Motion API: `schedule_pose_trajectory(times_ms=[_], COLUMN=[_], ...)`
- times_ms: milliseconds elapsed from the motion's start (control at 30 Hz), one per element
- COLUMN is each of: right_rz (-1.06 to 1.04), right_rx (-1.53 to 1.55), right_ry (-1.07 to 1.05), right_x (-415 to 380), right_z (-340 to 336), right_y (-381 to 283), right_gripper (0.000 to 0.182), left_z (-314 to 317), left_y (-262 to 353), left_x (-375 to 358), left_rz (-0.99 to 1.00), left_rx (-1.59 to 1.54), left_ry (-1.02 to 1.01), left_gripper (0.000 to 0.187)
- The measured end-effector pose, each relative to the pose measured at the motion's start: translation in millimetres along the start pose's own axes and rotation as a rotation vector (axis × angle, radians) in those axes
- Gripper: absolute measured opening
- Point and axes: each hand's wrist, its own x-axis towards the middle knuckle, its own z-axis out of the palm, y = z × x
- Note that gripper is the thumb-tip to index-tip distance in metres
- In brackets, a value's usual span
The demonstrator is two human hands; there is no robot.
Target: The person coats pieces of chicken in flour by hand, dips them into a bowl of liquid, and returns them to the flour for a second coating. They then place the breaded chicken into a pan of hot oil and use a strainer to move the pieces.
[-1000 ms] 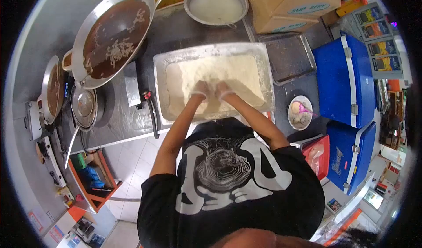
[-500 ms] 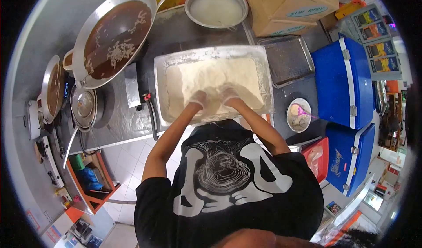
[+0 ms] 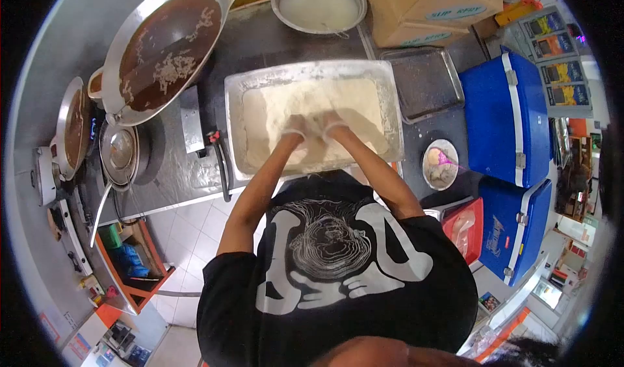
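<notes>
From above, the left hand and right hand reach side by side into pale powder in a deep metal tray, near the front edge of a dark worktop. Their fingers are obscured; whether they are spread, curled or holding anything, I cannot tell. A brisk scoop could throw powder over the rim, and a hard sideways shove might slide the tray against the broad blade on its left

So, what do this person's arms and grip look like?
The left grip and right grip wear thin, seemingly see-through gloves, whitish at the cuffs. The arms are bare up to short black sleeves, part of a black shirt with a pale print.
</notes>
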Motion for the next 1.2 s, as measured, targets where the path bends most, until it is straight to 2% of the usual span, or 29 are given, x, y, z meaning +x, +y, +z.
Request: schedule_pose_trajectory(times_ms=[33,100,133,200,233,267,300,333,367,400,433,467,500,533,567,633,667,700,733,767,967,1100,1133,1167,1200], right_rz=[-0.007,-0.230,-0.096,-0.153,-0.216,-0.357,-0.330,-0.461,-0.464,-0.334,-0.202,-0.372,-0.411,-0.379,-0.344,-0.342,-0.346,-0.354,-0.200,-0.046,-0.102,-0.127,-0.353,-0.579,-0.578], right_rx=[-0.010,-0.297,0.011,-0.096,-0.208,-0.201,-0.174,-0.214,-0.220,-0.124,-0.030,-0.176,-0.211,-0.253,-0.289,-0.203,-0.122,-0.125,-0.088,-0.057,-0.047,-0.024,-0.066,-0.110,-0.115], right_ry=[0.017,0.279,0.295,0.223,0.168,0.230,0.029,0.205,0.216,0.324,0.429,0.298,0.269,0.142,0.006,0.055,0.119,0.115,0.090,0.074,-0.017,-0.082,0.098,0.280,0.291], right_x=[-0.2,-12.7,19.2,36.0,47.5,26.4,58.8,73.9,88.6,95.3,99.5,105.2,52.5,44.3,36.3,7.4,0.9,-1.9,-12.3,-17.6,-16.1,-46.2,-41.5,-33.0,2.1], right_z=[-4.7,13.7,54.4,60.7,52.0,17.6,18.3,5.0,-5.0,-0.2,9.9,22.2,-2.1,8.0,18.7,23.4,21.0,19.9,23.0,21.7,-10.6,-16.8,0.1,18.6,29.1], right_y=[-1.0,-1.6,16.1,27.6,31.8,25.7,47.9,58.1,58.9,58.7,57.9,57.5,14.9,4.5,0.5,34.2,49.0,51.9,51.5,50.2,-29.6,-30.5,-21.2,-9.7,12.8], right_gripper=[0.029,0.029,0.030,0.031,0.032,0.034,0.037,0.036,0.036,0.032,0.030,0.030,0.035,0.039,0.043,0.048,0.053,0.053,0.053,0.053,0.053,0.054,0.057,0.061,0.061], left_z=[-15.7,-4.4,10.4,39.6,19.8,-1.2,-9.8,-20.0,-21.6,-10.0,6.5,17.7,24.7,-8.3,-3.8,3.7,2.1,1.2,5.7,6.9,12.5,13.6,-4.0,-35.7,-56.9], left_y=[1.2,-0.7,-4.1,-18.9,-27.0,-34.6,-41.0,-49.4,-58.3,-63.7,-65.7,-64.2,-59.1,-29.5,-28.8,-37.2,-40.3,-43.5,-45.1,-44.3,-3.2,17.2,22.1,29.7,33.5], left_x=[9.2,8.7,9.1,21.2,34.7,39.6,36.7,47.0,56.1,54.4,54.0,60.7,68.3,42.2,25.9,-0.9,-8.2,-15.7,-25.7,-28.2,-21.2,-21.3,-23.6,-27.2,-21.5], left_rz=[-0.064,-0.100,-0.069,-0.007,-0.006,0.130,0.266,0.268,0.201,0.127,0.122,0.184,0.246,0.232,0.233,0.316,0.311,0.237,0.160,0.157,0.268,0.341,0.347,0.362,0.375], left_rx=[-0.090,-0.092,-0.050,0.019,0.021,0.102,0.178,0.188,0.021,-0.154,-0.156,-0.030,0.096,0.241,0.234,-0.089,-0.090,-0.244,-0.400,-0.403,0.008,0.282,0.284,0.265,0.250], left_ry=[0.112,0.142,0.132,0.160,0.169,0.059,-0.059,-0.041,0.144,0.308,0.299,0.254,0.210,-0.072,-0.080,-0.050,-0.047,-0.085,-0.135,-0.138,0.103,0.244,0.243,0.009,-0.216], left_gripper=[0.024,0.025,0.026,0.028,0.028,0.026,0.025,0.025,0.025,0.028,0.028,0.026,0.027,0.031,0.031,0.040,0.040,0.043,0.046,0.046,0.049,0.051,0.051,0.050,0.048])
